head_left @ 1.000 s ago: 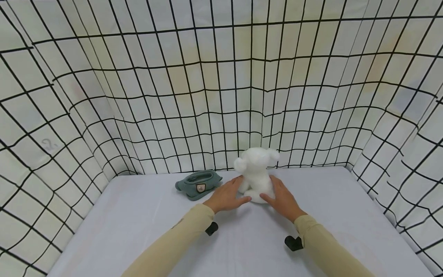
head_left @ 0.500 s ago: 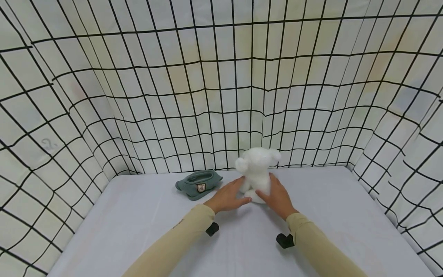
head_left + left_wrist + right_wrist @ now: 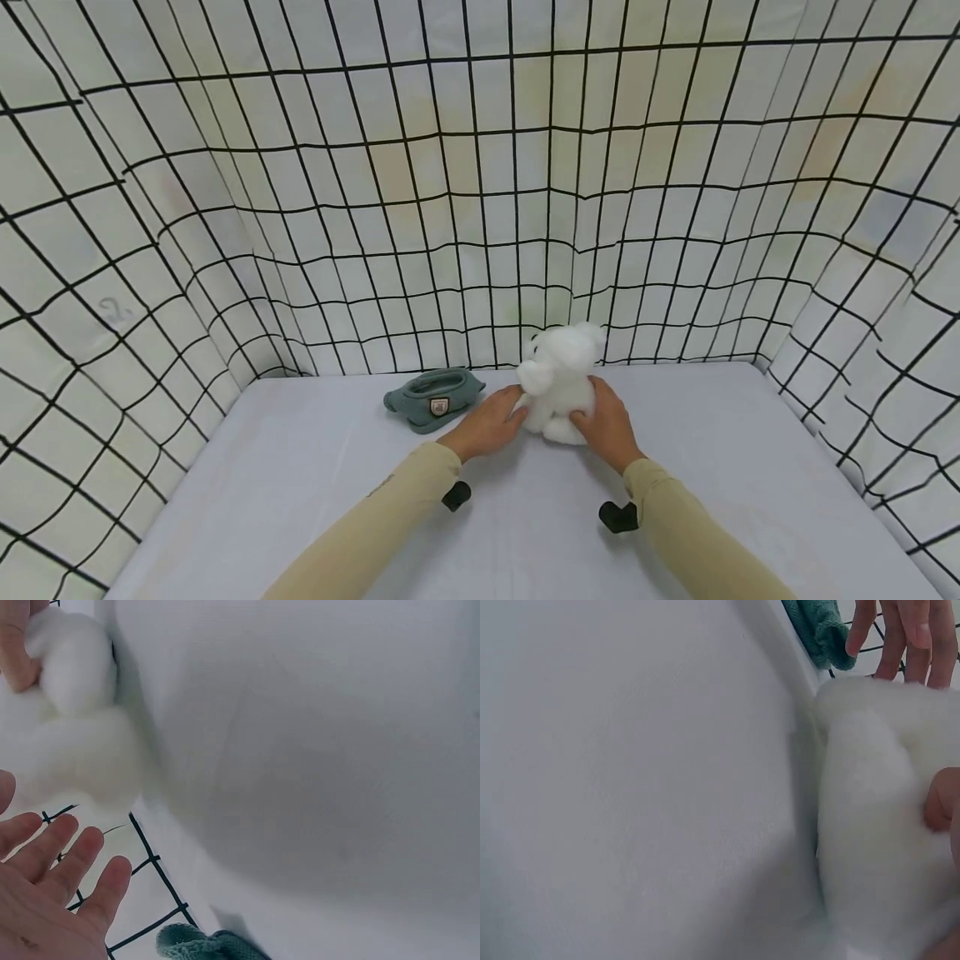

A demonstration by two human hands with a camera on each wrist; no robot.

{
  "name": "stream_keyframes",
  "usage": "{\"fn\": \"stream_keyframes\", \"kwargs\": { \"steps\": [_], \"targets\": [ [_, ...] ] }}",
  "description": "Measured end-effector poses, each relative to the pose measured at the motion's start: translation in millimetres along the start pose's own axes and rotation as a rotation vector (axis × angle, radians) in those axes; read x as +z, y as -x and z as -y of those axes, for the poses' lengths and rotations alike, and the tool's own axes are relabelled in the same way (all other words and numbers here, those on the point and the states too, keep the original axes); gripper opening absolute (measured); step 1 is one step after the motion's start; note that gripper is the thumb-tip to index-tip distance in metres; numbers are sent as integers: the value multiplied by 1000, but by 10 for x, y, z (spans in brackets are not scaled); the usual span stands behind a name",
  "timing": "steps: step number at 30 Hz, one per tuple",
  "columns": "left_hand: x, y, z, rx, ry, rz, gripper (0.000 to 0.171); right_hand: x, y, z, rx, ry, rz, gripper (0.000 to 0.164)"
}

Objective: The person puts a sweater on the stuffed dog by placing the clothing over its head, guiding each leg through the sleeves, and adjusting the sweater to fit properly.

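Observation:
A white plush toy [image 3: 558, 383] with rounded ears sits upright on the white table, its head turned toward the left. My right hand [image 3: 611, 425] grips the toy's right side, and in the right wrist view the thumb [image 3: 943, 801] presses into the white fur [image 3: 874, 825]. At the toy's left side is my left hand [image 3: 487, 423]; in the left wrist view its fingers [image 3: 86, 855] are spread and relaxed, just short of the fur [image 3: 79, 750]. Left of that hand lies a teal knit piece, like a small toy garment [image 3: 431, 404], with a badge patch on its front.
The white tabletop [image 3: 300, 500] stretches out in front and to both sides. Behind and at the sides rise white walls [image 3: 480, 217] covered by a black grid of netting, close behind the toy. A black wrist mount [image 3: 618, 517] hangs under the right sleeve, another [image 3: 456, 497] under the left.
The plush toy has turned so that its face swings into view on the left. My right hand has moved leftward around its side; my left hand has shifted slightly. The teal piece stays put.

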State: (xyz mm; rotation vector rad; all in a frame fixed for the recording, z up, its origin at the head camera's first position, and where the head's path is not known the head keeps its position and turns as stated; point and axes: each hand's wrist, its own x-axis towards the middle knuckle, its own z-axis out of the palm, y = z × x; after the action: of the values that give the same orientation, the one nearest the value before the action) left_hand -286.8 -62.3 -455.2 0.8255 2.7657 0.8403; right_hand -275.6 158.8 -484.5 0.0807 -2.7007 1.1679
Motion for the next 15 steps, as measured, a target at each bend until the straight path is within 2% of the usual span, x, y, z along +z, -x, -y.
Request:
{"fn": "stream_keyframes", "kwargs": {
  "steps": [4, 8, 15],
  "targets": [
    [-20, -15, -4, 1, 17, -16, 50, -68, -3, -53, -29, -2, 40, 62],
    [-35, -16, 16, -13, 45, -3, 53, -173, -8, -112, -25, -54, 106, 59],
    [-72, 16, 31, -20, 117, 35, 58, -325, -8, -227, 27, -157, 238, 72]
  ]
}}
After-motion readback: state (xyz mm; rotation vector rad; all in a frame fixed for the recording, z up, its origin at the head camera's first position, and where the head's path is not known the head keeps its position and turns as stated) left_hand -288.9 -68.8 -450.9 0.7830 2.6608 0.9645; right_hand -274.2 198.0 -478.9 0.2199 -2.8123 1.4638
